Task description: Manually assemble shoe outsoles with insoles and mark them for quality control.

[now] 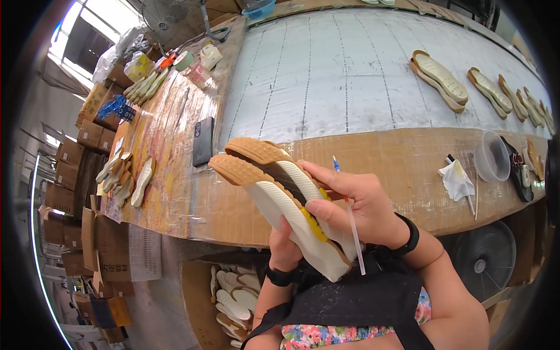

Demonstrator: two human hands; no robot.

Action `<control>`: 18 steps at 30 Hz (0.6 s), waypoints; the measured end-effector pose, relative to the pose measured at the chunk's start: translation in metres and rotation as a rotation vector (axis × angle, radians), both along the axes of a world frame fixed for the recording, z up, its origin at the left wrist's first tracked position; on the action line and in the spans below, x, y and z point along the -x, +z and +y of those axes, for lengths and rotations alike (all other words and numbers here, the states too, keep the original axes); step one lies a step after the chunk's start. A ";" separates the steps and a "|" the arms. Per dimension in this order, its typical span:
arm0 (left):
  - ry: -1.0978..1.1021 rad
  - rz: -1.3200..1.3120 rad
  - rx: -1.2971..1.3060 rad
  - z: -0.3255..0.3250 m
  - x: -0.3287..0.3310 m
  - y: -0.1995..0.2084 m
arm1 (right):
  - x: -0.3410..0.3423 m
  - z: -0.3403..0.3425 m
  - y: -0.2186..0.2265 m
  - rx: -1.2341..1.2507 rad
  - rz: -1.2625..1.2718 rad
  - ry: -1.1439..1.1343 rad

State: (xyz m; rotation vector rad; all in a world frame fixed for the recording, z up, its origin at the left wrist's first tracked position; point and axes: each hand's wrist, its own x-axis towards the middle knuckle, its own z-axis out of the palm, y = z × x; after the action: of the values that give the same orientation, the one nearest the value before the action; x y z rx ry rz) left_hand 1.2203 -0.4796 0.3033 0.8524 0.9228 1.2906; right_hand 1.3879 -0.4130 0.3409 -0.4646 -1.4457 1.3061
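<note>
Over the near edge of the table I hold a pair of shoe soles (279, 201) side by side, white with bumpy tan toe ends and a yellow patch on their sides. My left hand (284, 246) grips the nearer sole from below, its fingers partly hidden behind it. My right hand (360, 204) is closed on the farther sole, thumb and fingertips near the yellow patches. A thin, clear pen-like stick (354, 236) with a blue tip is also tucked between the right hand's fingers.
More soles (440, 80) lie along the white belt (315, 70). On the table are a dark phone (203, 142), loose soles (142, 181), a clear bowl (491, 156) and a white cloth (457, 179). A carton (198, 297) of soles stands below, and a round grey fan-like object (484, 256) at right.
</note>
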 end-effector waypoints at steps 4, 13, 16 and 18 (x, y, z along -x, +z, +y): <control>0.124 0.062 0.004 0.002 0.002 0.028 | -0.006 0.013 -0.004 0.195 0.106 0.119; 0.090 0.229 0.335 0.053 0.066 0.010 | -0.095 0.129 -0.110 0.528 0.122 -0.545; 0.070 0.255 0.361 0.050 0.064 0.023 | -0.153 0.197 -0.171 0.452 0.080 -1.043; 0.063 0.306 0.334 0.052 0.061 0.023 | -0.206 0.231 -0.196 0.409 -0.096 -1.441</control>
State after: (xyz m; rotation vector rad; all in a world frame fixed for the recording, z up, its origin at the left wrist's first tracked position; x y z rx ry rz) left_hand 1.1597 -0.4280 0.3267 0.7712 1.3740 1.0329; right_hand 1.5936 -0.1824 0.1448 -1.4871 -0.5322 0.3424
